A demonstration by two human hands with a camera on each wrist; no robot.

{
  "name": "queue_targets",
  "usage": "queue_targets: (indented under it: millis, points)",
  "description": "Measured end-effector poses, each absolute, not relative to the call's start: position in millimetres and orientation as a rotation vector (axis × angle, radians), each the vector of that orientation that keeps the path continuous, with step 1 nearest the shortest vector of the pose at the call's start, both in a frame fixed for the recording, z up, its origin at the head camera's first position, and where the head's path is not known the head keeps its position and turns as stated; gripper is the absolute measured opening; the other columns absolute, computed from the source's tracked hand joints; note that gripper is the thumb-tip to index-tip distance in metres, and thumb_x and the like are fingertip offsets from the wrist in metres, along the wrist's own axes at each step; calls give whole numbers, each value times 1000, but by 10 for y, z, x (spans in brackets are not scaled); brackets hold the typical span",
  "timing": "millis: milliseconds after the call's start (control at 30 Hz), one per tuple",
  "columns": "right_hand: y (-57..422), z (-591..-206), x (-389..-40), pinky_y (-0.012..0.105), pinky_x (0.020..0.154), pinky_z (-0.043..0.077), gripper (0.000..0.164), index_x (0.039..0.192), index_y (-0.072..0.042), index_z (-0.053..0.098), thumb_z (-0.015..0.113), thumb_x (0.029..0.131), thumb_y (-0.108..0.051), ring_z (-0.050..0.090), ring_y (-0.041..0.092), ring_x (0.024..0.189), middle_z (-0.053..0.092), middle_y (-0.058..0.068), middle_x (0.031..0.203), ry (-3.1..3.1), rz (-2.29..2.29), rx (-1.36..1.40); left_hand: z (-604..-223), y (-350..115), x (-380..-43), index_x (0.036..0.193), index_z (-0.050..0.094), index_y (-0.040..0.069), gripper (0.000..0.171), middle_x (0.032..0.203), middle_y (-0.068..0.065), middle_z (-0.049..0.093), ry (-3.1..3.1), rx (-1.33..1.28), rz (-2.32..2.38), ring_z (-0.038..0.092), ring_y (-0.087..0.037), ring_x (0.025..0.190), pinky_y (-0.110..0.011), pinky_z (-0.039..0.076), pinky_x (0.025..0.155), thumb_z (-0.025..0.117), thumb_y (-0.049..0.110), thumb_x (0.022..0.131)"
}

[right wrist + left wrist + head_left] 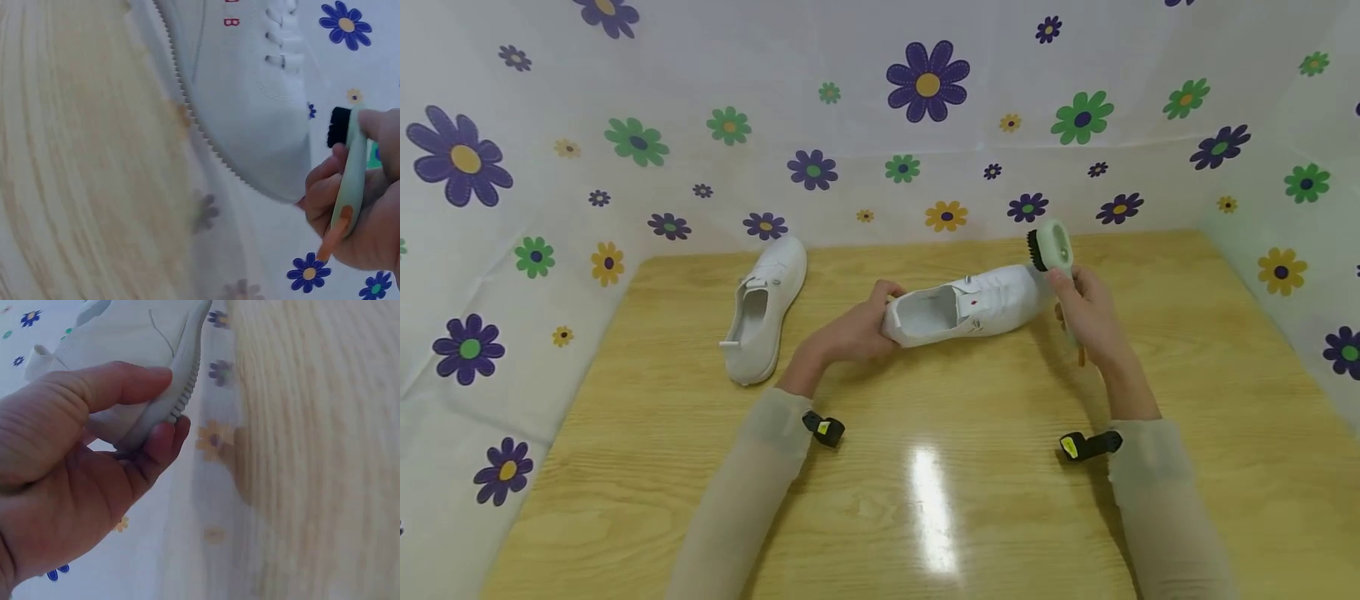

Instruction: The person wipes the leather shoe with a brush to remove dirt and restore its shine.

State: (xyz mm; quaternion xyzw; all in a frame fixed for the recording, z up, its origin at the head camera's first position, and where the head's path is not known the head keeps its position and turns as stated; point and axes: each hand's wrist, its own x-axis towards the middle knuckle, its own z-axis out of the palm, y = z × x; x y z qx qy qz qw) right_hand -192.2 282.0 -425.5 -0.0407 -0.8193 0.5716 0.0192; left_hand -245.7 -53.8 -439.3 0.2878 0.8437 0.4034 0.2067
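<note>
My left hand (861, 329) grips a white shoe (1003, 300) by its heel, with the thumb on the side and fingers under the ridged sole in the left wrist view. The shoe's toe points right. In my right hand (1092, 317) is a pale green brush (1056, 246) with black bristles, held by its handle just beyond the toe. The bristles face left toward the shoe. An orange loop (335, 234) hangs from the handle's end in the right wrist view. The right fingertips come right up to the toe there.
A second white shoe (767, 308) lies on the wooden table (850, 483) to the left, its toe toward the back. A white cloth with printed flowers (760, 75) rises behind the table and along both sides. Both wrists wear small black cameras.
</note>
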Motion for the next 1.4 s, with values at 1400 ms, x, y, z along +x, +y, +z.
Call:
queue_targets:
  millis: [1400]
  points:
    - [3072, -4509, -1754, 29, 56, 57, 58, 120, 23, 45, 25, 108, -30, 63, 10, 57, 61, 7, 74, -2613, 1884, -473, -4406, -658, -2167, 134, 39, 3, 64, 121, -14, 58, 2538, 694, 745, 54, -29, 113, -43, 43, 99, 77, 23, 87]
